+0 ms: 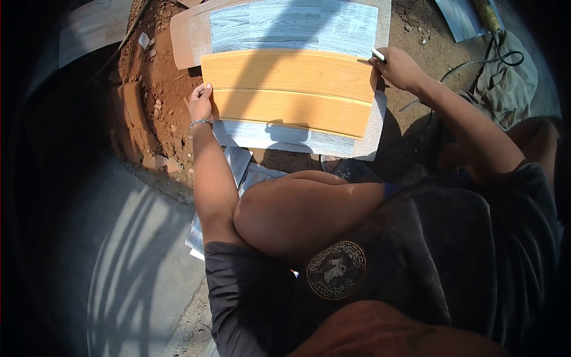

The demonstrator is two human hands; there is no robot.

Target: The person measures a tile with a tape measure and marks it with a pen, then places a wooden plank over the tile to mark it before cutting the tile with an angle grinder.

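Note:
A yellow wood-grain plank panel [285, 77], with a groove along its middle, lies across a larger blue-grey wood-patterned sheet [345, 30]. At the panel's left end, my left hand [201, 106] is closed on the edge, thumb on top; its other fingertips are partly hidden. My right hand [399, 68] is closed around a white pen-like stick [378, 55] at the panel's upper right corner. Some of that hand's fingers reach down by the panel's right end. The shadow of my head falls over the lower edge of both pieces.
Reddish soil and broken bricks [132, 116] lie to the left, beside a grey concrete slab [131, 238]. More patterned pieces [238, 163] are under and beside my knee. A pale cloth bag [505, 83] with a dark cord [470, 68] rests on the right. Another sheet [461, 18] is at upper right.

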